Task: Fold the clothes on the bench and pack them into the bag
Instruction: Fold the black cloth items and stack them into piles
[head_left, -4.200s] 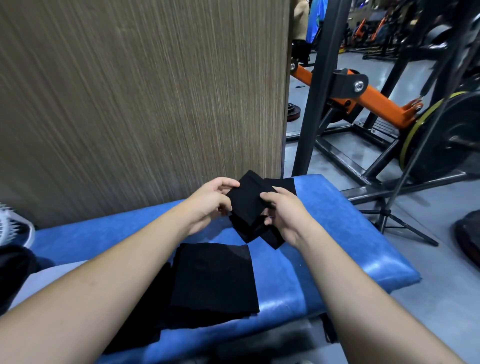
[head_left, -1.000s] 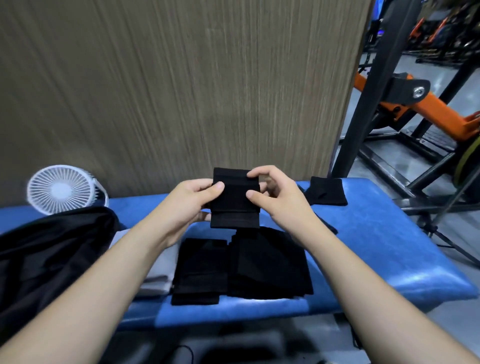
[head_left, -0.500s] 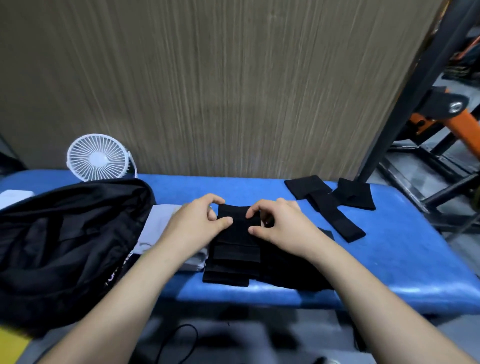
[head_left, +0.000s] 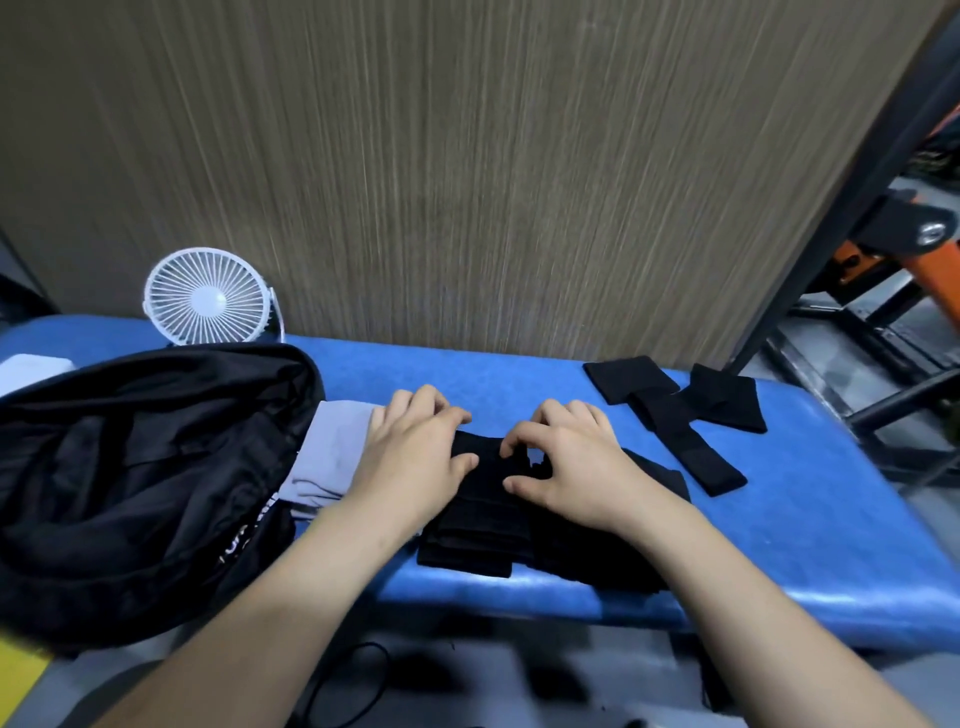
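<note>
Black knit cloth, a small folded piece (head_left: 488, 467), lies on top of a stack of folded black clothes (head_left: 545, 530) at the near edge of the blue padded counter (head_left: 810, 525), and both hands press on it: the left hand (head_left: 415, 457) flat with its fingertips on the fold, the right hand (head_left: 566, 467) with curled fingers pinching the cloth's top edge. It looks light, soft and limp, so it would likely slump open unless taken by the folded edge with a palm under the stack. A grey folded garment (head_left: 332, 457) lies just left of the stack, touching the open black bag (head_left: 130, 467). More black pieces (head_left: 675, 410), not yet stacked, lie to the right, apart from the hands. A white fan (head_left: 208, 296) stands behind the bag against the wall.
</note>
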